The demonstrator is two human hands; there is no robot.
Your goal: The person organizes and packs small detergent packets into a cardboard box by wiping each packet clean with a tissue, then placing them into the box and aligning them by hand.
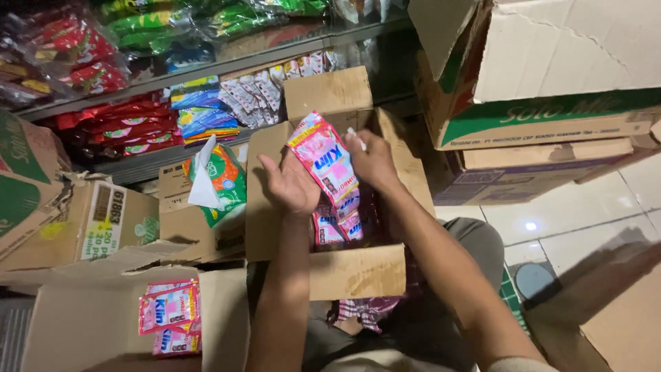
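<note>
A strip of pink sachets (323, 162) hangs between both my hands over an open cardboard box (354, 272) on my lap. My left hand (289, 186) grips the strip's left edge. At the strip's upper right, my right hand (375, 162) pinches it near a white torn tab. The strip's lower sachets trail down into the box, where more pink sachets (337, 227) lie. A second bunch of pink sachets (170, 317) rests in another open box (89, 331) at lower left.
Glass shelves (158, 83) behind hold red, green and multicoloured packets. Stacked cardboard cartons (537, 110) stand at right, more cartons (82, 220) at left. A green-and-white packet (217, 182) sticks up from a box. White tiled floor (585, 213) shows at right.
</note>
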